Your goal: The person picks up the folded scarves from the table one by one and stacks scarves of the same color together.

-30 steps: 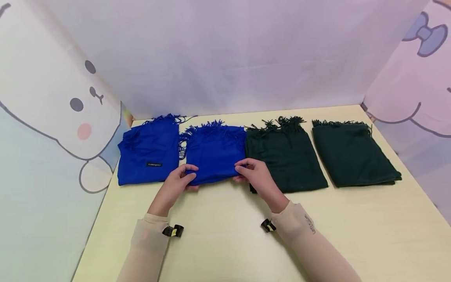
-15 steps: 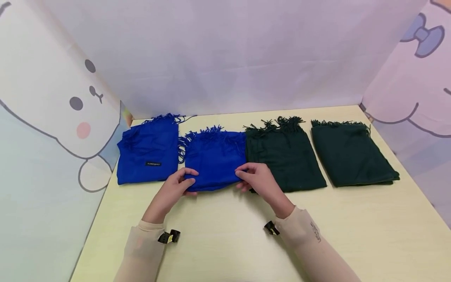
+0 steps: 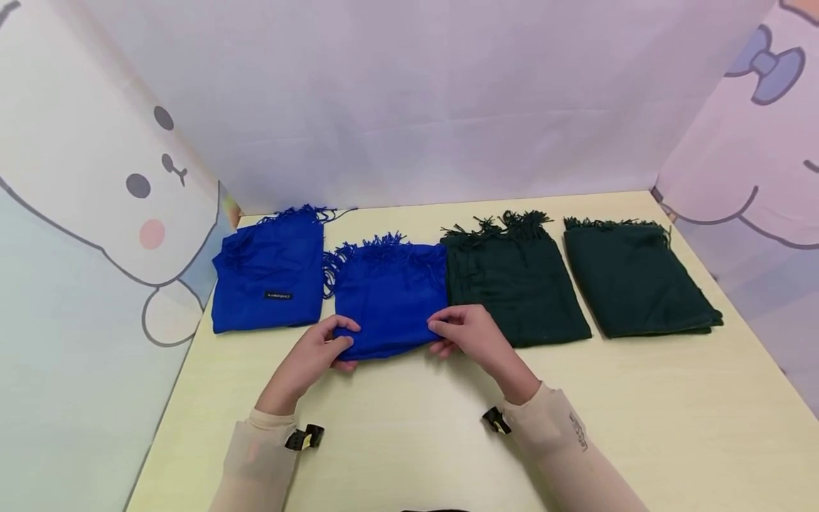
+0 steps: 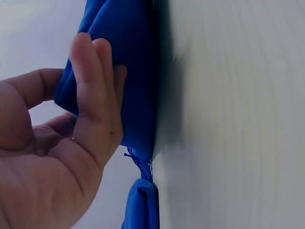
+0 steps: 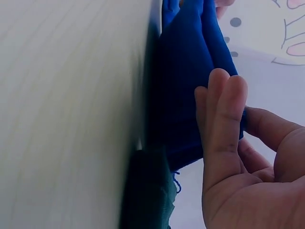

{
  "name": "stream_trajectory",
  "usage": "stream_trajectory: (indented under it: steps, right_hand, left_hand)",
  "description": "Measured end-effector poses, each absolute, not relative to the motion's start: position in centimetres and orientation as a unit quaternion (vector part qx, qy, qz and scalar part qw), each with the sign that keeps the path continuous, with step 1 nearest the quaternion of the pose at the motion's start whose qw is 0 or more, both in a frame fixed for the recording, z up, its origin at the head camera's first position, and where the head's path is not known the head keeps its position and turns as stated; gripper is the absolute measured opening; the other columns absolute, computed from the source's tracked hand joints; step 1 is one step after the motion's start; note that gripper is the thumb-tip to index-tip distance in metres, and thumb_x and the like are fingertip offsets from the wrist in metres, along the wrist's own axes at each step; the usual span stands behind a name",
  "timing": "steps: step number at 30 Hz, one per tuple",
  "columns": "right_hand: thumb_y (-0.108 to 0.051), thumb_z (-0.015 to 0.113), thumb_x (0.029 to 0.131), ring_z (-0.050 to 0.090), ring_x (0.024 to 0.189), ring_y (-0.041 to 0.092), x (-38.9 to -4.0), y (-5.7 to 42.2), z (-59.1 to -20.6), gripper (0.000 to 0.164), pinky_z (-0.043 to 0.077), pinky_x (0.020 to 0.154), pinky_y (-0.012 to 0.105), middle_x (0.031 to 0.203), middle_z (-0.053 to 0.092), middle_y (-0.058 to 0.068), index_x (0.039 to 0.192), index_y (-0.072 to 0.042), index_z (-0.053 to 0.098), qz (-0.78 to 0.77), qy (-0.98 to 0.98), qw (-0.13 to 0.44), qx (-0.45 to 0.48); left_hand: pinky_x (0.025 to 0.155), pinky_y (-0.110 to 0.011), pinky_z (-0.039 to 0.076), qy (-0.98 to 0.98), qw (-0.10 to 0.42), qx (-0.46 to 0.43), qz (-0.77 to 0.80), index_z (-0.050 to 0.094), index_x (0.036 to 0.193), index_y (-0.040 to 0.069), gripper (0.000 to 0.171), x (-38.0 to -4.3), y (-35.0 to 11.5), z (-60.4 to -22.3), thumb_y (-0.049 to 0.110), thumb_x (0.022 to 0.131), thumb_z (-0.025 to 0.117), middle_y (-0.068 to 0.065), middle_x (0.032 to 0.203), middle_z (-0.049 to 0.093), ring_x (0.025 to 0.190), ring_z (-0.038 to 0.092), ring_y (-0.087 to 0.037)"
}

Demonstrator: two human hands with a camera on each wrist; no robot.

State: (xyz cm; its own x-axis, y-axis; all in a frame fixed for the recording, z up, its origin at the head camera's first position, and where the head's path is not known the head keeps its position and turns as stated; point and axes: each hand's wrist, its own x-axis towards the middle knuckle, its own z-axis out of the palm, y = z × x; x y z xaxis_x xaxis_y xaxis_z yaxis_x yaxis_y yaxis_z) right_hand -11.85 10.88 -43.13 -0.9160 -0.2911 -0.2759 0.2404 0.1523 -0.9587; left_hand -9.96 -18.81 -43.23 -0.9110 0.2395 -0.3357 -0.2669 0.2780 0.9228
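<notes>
A folded blue scarf [image 3: 390, 291] with a fringe along its far edge lies between another blue scarf and a dark green one. My left hand [image 3: 316, 353] pinches its near left corner, thumb on top and fingers underneath. At the near right corner my right hand [image 3: 476, 338] pinches it in the same way. Both wrist views show the near edge of the blue scarf [image 4: 136, 81] raised off the table, with fingers [image 5: 224, 119] spread flat against its underside.
To the left lies another folded blue scarf [image 3: 269, 274] with a black label. Two folded dark green scarves [image 3: 518, 288] lie to the right, the farther one [image 3: 640, 281] near the table's right side. White printed walls surround the pale table [image 3: 397, 441].
Both hands have drawn the middle blue scarf toward the near side of the table, and its fringe has slid nearer too. The other scarves lie as before.
</notes>
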Motion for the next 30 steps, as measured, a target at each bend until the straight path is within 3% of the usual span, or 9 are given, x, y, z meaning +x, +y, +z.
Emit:
stream_trajectory:
  steps: [3,5,9,11,15,18,24,30]
  right_hand:
    - [-0.012,0.067,0.096,0.074,0.076,0.030,-11.8,10.8,-43.0,0.020,0.061,0.070,0.040,0.086,0.072,0.015,0.110,0.002,0.070,-0.648,0.732,0.208,-0.022]
    - [-0.015,0.067,0.096,0.074,0.073,0.029,-11.7,10.8,-42.9,0.026,0.061,0.069,0.038,0.081,0.072,0.013,0.119,-0.002,0.067,-0.622,0.756,0.203,-0.020]
    - [-0.026,0.066,0.098,0.071,0.060,0.028,-11.6,10.9,-42.5,0.050,0.060,0.058,0.037,0.070,0.071,0.011,0.143,-0.015,0.049,-0.567,0.799,0.203,-0.004]
    - [-0.029,0.065,0.098,0.069,0.056,0.028,-11.6,10.8,-42.2,0.057,0.059,0.054,0.039,0.068,0.070,0.012,0.149,-0.018,0.041,-0.561,0.801,0.208,-0.002]
    - [-0.029,0.062,0.100,0.069,0.057,0.029,-11.5,10.5,-41.9,0.056,0.059,0.055,0.040,0.070,0.071,0.012,0.149,-0.015,0.041,-0.572,0.793,0.210,-0.020]
    - [-0.028,0.061,0.101,0.070,0.061,0.030,-11.6,10.2,-41.9,0.052,0.060,0.058,0.040,0.074,0.071,0.012,0.147,-0.013,0.045,-0.585,0.782,0.208,-0.041]
    - [-0.029,0.058,0.102,0.071,0.068,0.028,-11.7,9.3,-42.1,0.050,0.061,0.064,0.040,0.082,0.072,0.013,0.147,-0.011,0.046,-0.604,0.765,0.203,-0.095]
    - [-0.027,0.058,0.103,0.071,0.071,0.027,-11.9,8.5,-42.2,0.047,0.061,0.065,0.039,0.085,0.072,0.013,0.145,-0.010,0.048,-0.603,0.763,0.206,-0.112]
  left_hand:
    - [0.074,-0.039,0.060,0.774,0.210,-0.005,0.598,0.055,0.126,0.002,0.025,-9.8,-18.9,-43.3,0.008,0.102,0.052,-0.019,0.096,0.052,0.080,0.071,-0.037]
    - [0.068,-0.037,0.059,0.801,0.202,0.001,0.564,0.055,0.129,0.008,0.027,-9.7,-19.0,-43.3,0.016,0.103,0.054,-0.015,0.090,0.052,0.071,0.068,-0.032]
    - [0.054,-0.033,0.043,0.867,0.175,0.010,0.467,0.051,0.136,0.022,0.037,-9.8,-19.5,-43.3,0.039,0.103,0.054,-0.005,0.075,0.045,0.057,0.047,-0.022]
    - [0.053,-0.033,0.036,0.886,0.158,0.007,0.437,0.050,0.136,0.023,0.040,-9.9,-19.9,-43.2,0.045,0.103,0.052,-0.002,0.073,0.041,0.058,0.040,-0.020]
    - [0.054,-0.031,0.041,0.877,0.118,-0.021,0.465,0.059,0.122,0.012,0.034,-10.0,-20.9,-42.9,0.040,0.104,0.052,-0.006,0.075,0.046,0.060,0.045,-0.020]
    - [0.057,-0.028,0.049,0.850,0.073,-0.055,0.519,0.063,0.113,0.003,0.033,-10.1,-21.8,-42.8,0.034,0.105,0.052,-0.012,0.086,0.054,0.068,0.052,-0.019]
    - [0.071,-0.026,0.056,0.817,-0.009,-0.131,0.562,0.052,0.130,0.003,0.036,-10.1,-24.4,-42.8,0.029,0.106,0.049,-0.016,0.111,0.057,0.093,0.060,-0.023]
    - [0.073,-0.023,0.057,0.837,-0.037,-0.216,0.502,0.050,0.131,0.004,0.037,-9.5,-28.1,-43.0,0.030,0.104,0.048,-0.016,0.111,0.063,0.084,0.066,-0.014]
